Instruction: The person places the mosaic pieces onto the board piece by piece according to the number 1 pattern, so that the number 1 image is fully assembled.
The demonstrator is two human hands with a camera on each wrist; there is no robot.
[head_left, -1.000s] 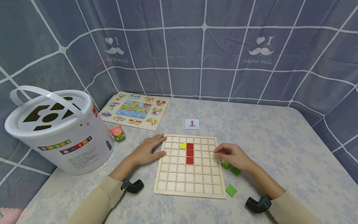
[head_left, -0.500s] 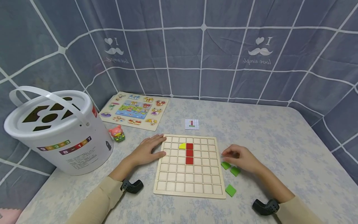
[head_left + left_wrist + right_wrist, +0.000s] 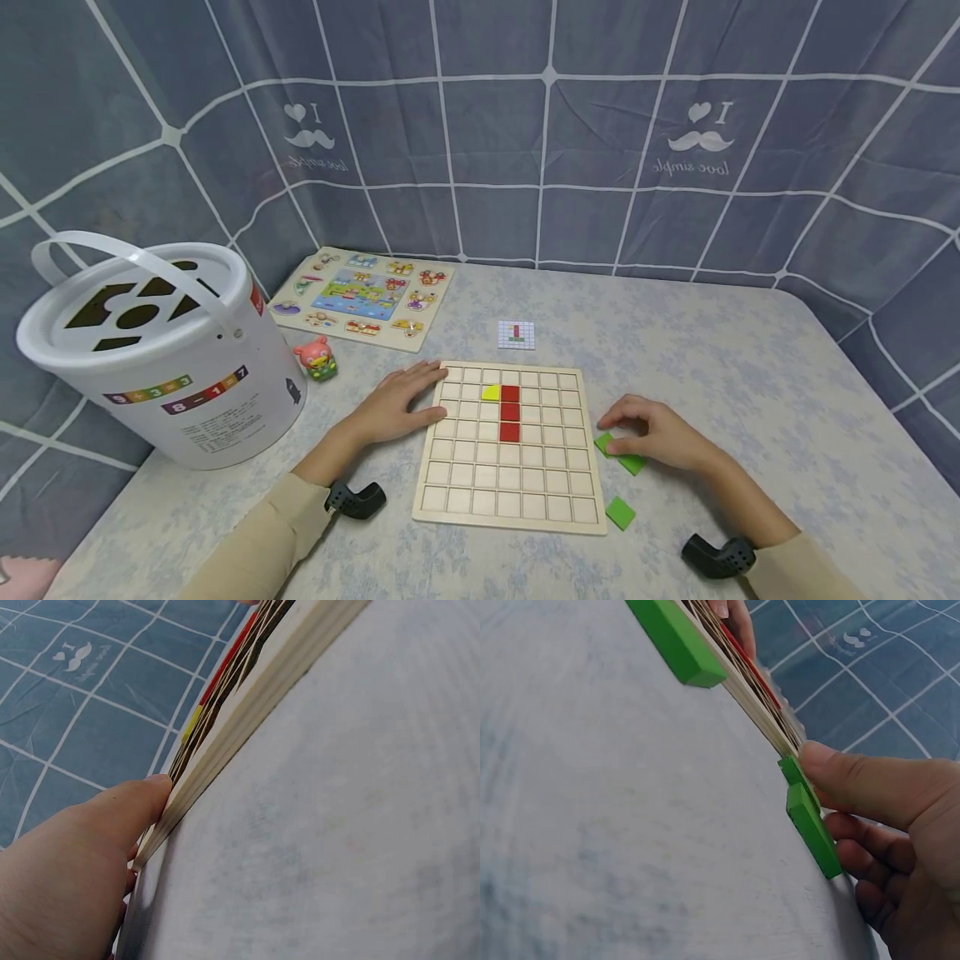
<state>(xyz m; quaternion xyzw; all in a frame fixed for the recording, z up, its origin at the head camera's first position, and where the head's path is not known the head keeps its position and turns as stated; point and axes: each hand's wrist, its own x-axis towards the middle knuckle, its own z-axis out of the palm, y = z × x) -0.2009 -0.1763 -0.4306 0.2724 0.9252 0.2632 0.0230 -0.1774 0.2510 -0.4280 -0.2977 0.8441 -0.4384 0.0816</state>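
My left hand (image 3: 397,402) lies at the left edge of the wooden grid board (image 3: 465,475), thumb and fingertips touching its rim with fingers fairly straight. On the board, several red square tiles (image 3: 510,412) form a column, with a yellow quarter-round tile (image 3: 491,392) beside the top one. Right of the board, my right hand (image 3: 660,429) pinches at a green square tile (image 3: 602,444), thumb on it and index finger at its far side. A second green tile (image 3: 634,464) lies under that hand, partly covered. Nearer the front is a third green tile (image 3: 620,513).
Beyond the board lies a small pattern card (image 3: 516,335). At the left stand a white bucket (image 3: 202,400) with a slotted lid and a pink figurine (image 3: 317,358). A picture puzzle board (image 3: 360,296) lies at the back left. Patterned curtain (image 3: 495,125) hangs behind the table.
My right hand has moved right, off the board's edge, and down onto the nearest green tile, its thumb now over it. My left hand and the tiles on the board stay put.
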